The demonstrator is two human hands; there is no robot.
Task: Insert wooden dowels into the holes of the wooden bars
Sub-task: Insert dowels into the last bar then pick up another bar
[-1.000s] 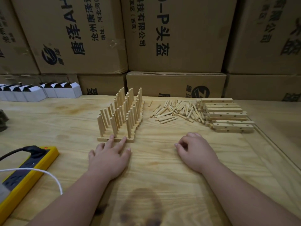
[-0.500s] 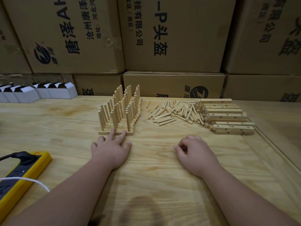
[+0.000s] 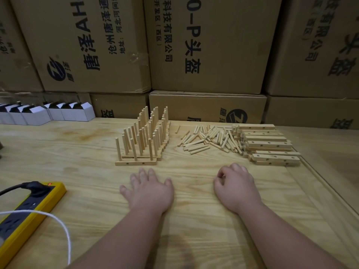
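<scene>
Both hands flat-ish on the wooden table (image 3: 194,220), nothing in either; left hand (image 3: 149,189) palm down with fingers straight and slightly spread, just short of the nearest finished bar (image 3: 135,163), not touching it; right hand (image 3: 236,186) resting with fingers loosely curled under, holding nothing; finished bars with upright dowels (image 3: 143,133) stand in rows centre-left, running back toward the boxes; loose dowels (image 3: 209,139) heaped right of centre, one stray dowel (image 3: 177,129) between heap and rows; empty bars (image 3: 270,144) stacked at the right end of the heap, touching it, holes visible on their faces; nothing sits between the hands and the parts; yellow power strip (image 3: 29,214) at left edge with a black plug (image 3: 36,186) in it, red light on, white cord (image 3: 58,228) looping across it; small white boxes (image 3: 44,113) far left; cardboard cartons (image 3: 209,45) walled up behind the table.
</scene>
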